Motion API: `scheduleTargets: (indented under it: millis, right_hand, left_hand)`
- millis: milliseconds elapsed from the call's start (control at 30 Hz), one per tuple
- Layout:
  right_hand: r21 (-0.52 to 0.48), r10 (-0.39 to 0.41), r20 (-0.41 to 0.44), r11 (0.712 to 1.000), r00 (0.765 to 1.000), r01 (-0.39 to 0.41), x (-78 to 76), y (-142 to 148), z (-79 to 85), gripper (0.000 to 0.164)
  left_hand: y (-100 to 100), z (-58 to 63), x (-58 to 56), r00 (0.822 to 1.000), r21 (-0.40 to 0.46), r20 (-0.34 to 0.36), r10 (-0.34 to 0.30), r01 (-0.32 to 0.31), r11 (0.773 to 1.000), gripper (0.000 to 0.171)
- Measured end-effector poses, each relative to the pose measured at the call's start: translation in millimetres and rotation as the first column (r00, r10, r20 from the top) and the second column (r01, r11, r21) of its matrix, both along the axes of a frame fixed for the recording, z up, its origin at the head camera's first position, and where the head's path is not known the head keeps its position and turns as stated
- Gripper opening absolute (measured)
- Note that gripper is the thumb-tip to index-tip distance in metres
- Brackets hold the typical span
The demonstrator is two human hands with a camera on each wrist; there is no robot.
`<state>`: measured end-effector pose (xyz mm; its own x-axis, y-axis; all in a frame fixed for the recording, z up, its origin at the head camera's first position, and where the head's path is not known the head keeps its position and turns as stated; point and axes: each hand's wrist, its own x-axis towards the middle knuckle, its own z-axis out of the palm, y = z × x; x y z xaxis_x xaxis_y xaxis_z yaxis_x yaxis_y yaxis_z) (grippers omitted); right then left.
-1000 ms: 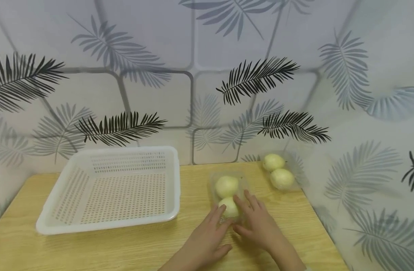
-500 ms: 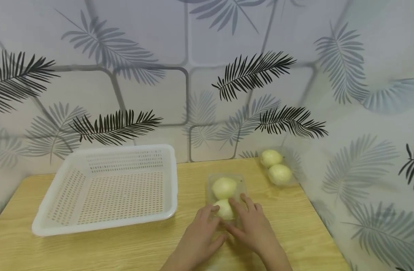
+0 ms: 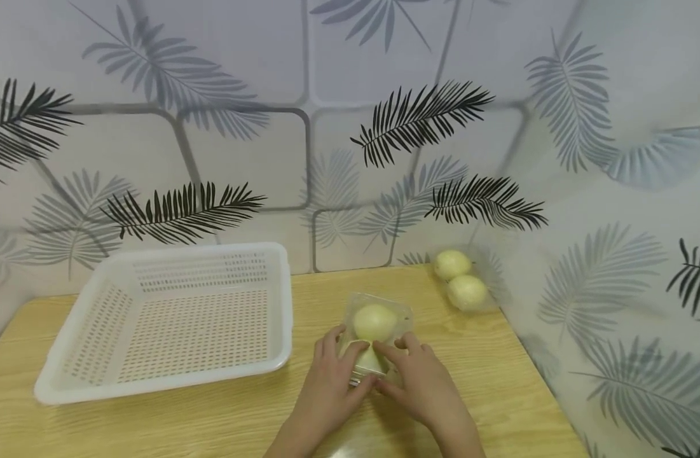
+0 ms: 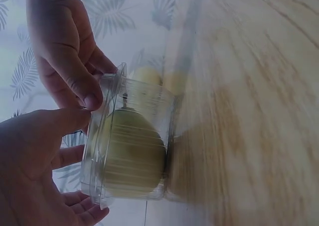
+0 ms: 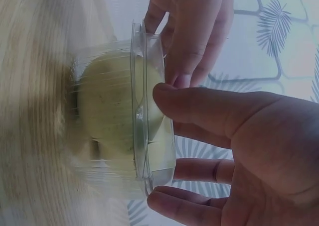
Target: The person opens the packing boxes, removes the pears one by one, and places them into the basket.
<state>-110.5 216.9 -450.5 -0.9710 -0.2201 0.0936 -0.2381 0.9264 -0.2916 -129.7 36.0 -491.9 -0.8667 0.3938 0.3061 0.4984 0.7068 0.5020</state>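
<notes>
A clear plastic clamshell box (image 3: 355,302) with two pale yellow pears (image 3: 375,322) sits at the centre right of the table, its lid on. My left hand (image 3: 332,375) holds its near left side, fingers spread along the edge and thumb at the near side. Across from it, my right hand (image 3: 424,375) holds the near right side. In the left wrist view, fingertips of both hands meet the lid rim of the box (image 4: 94,171). The right wrist view shows my right thumb on the lid of the box (image 5: 142,156) and other fingers at its edge. The nearer pear is partly hidden by fingers.
A white perforated plastic basket (image 3: 166,385) stands on the left of the wooden table (image 3: 212,423). Toward the back right corner sits another clear box with two pears (image 3: 466,292). A leaf-patterned wall (image 3: 258,159) borders the table behind and on the right.
Both hands have shifted from over the nearer pear to the sides of the box, fingers now at its edges. The box has turned slightly. The view has shifted a little.
</notes>
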Motion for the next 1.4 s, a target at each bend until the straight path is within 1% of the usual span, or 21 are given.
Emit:
scheduleTargets:
  millis: [67, 133, 233, 333, 467, 567, 667, 800, 867, 967, 1033, 1100, 1200, 1300, 1400]
  right_hand:
    - [0.004, -0.006, 0.0, 1.0, 1.0, 0.006, 0.0, -1.5, 1.0, 0.058]
    - [0.008, -0.008, -0.002, 1.0, 1.0, 0.008, -0.4, -2.5, 1.5, 0.058]
    - [0.006, -0.012, -0.006, 1.0, 1.0, 0.012, -0.9, -3.6, 1.5, 0.057]
    - [-0.004, -0.015, -0.012, 1.0, 1.0, 0.015, -0.6, -3.2, 0.5, 0.057]
    - [-0.033, -0.012, -0.008, 0.999, 1.0, 0.012, 1.0, -1.6, -2.5, 0.059]
    - [-0.049, -0.013, 0.006, 0.999, 1.0, 0.013, 1.7, -0.8, -4.8, 0.067]
    - [-0.051, -0.014, 0.019, 0.999, 1.0, 0.015, -0.2, -1.0, -6.5, 0.078]
    - [-0.061, -0.002, 0.023, 0.998, 1.0, 0.003, -4.4, -2.5, -10.4, 0.086]
    - [-0.057, 0.009, 0.001, 0.998, 1.0, -0.009, -6.5, -2.8, -13.5, 0.084]
    - [-0.039, 0.021, -0.056, 0.999, 0.998, -0.024, -9.4, -1.7, -17.5, 0.079]
    - [-0.059, 0.025, -0.075, 0.998, 0.997, -0.029, -10.8, -0.2, -18.9, 0.076]
    - [-0.091, 0.029, -0.072, 0.995, 0.997, -0.036, -11.6, 1.0, -19.1, 0.073]
    - [-0.159, 0.041, -0.026, 0.986, 0.999, -0.045, -11.4, 2.4, -18.3, 0.07]
    - [-0.215, 0.057, 0.026, 0.975, 0.998, -0.05, -10.6, 2.9, -16.5, 0.065]
    - [-0.262, 0.07, 0.064, 0.964, 0.995, -0.051, -9.7, 3.1, -15.2, 0.061]
  left_hand:
    - [-1.0, -1.0, -0.3, 1.0, 0.013, 0.023, 0.002, -0.002, 1.0, 0.05]
    - [-1.2, -3.1, -0.3, 1.0, 0.03, 0.031, 0.004, -0.005, 1.0, 0.05]
    - [-1.4, -5.2, 1.0, 1.0, 0.056, 0.023, 0.009, -0.011, 0.998, 0.048]
    - [-1.4, -4.4, 3.5, 1.0, 0.063, 0.009, 0.006, -0.007, 0.998, 0.046]
    - [-3.4, 0.7, 9.8, 0.999, 0.048, 0.043, -0.005, 0.003, 0.999, 0.044]
    - [-4.5, 6.5, 15.1, 0.996, 0.027, 0.087, -0.024, 0.022, 0.999, 0.045]
    - [-4.1, 13.0, 17.9, 0.993, 0.006, 0.106, -0.044, 0.043, 0.999, 0.045]
    - [-2.6, 20.7, 19.9, 0.994, -0.016, 0.088, -0.063, 0.065, 0.998, 0.039]
    - [-2.1, 22.1, 21.0, 0.994, -0.018, 0.073, -0.076, 0.077, 0.997, 0.036]
    - [-1.3, 22.4, 21.8, 0.994, -0.02, 0.05, -0.093, 0.094, 0.995, 0.033]
    - [-1.7, 21.9, 20.6, 0.994, -0.026, 0.034, -0.1, 0.101, 0.995, 0.032]
    - [-3.6, 20.5, 18.1, 0.994, -0.031, 0.029, -0.105, 0.106, 0.994, 0.032]
    - [-9.2, 17.3, 12.5, 0.992, -0.028, 0.04, -0.117, 0.118, 0.993, 0.035]
    - [-16.1, 14.5, 6.5, 0.99, 0.008, 0.061, -0.129, 0.129, 0.992, 0.038]
    - [-21.8, 13.7, 1.3, 0.99, 0.045, 0.053, -0.133, 0.13, 0.99, 0.038]
